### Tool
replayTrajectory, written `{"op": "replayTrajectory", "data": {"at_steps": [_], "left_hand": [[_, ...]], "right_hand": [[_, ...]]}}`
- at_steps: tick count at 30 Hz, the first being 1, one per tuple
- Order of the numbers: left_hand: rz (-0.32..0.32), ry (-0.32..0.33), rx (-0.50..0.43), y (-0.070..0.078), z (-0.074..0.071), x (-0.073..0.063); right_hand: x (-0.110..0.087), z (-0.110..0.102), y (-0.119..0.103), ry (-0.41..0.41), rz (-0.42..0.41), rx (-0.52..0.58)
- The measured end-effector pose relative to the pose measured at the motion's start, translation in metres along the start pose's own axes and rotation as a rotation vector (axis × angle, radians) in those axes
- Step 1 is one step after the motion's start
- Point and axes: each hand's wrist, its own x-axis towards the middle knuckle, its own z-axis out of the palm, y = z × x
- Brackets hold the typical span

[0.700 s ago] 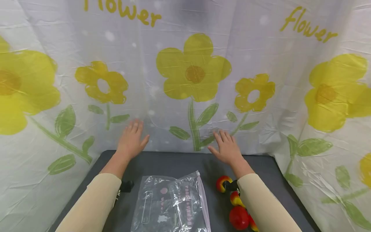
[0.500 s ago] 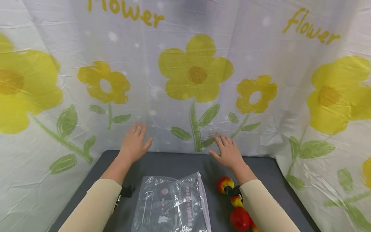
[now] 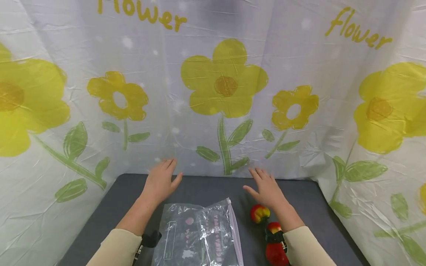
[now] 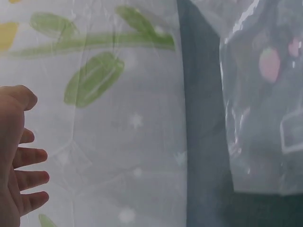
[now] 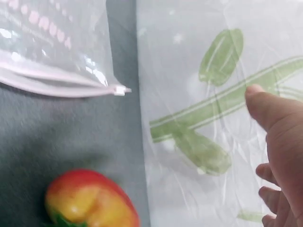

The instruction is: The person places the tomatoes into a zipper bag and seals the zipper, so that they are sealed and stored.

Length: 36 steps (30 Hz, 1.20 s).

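Note:
My left hand (image 3: 162,181) hovers with its fingers extended over the far left part of the dark grey table, holding nothing. Across from it, my right hand (image 3: 266,190) is held above the far right part, its fingers extended and thumb apart. Between my forearms a clear plastic zip bag (image 3: 181,236) with pink print lies flat. Its pale slider (image 5: 119,90) shows in the right wrist view. Close under the right hand sits a red-and-yellow fruit (image 3: 259,213), with a green leafy part visible (image 5: 90,201) in the right wrist view.
Nearer me, a red fruit (image 3: 276,255) and another red-and-yellow fruit (image 3: 274,227) are partly covered by the right wrist strap. A white curtain (image 3: 166,92) with yellow flowers hangs behind the table (image 3: 213,184) and along both sides.
Both hands have come back toward me and lower, away from the curtain. The right wrist strap no longer covers part of the farthest fruit. The bag and fruits stay put.

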Motion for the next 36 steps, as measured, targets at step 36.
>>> {"op": "replayTrajectory", "data": {"at_steps": [36], "left_hand": [[-0.094, 0.025, -0.306, 0.116, 0.061, -0.075]], "right_hand": [[-0.079, 0.024, -0.02, 0.047, 0.163, 0.45]]}}
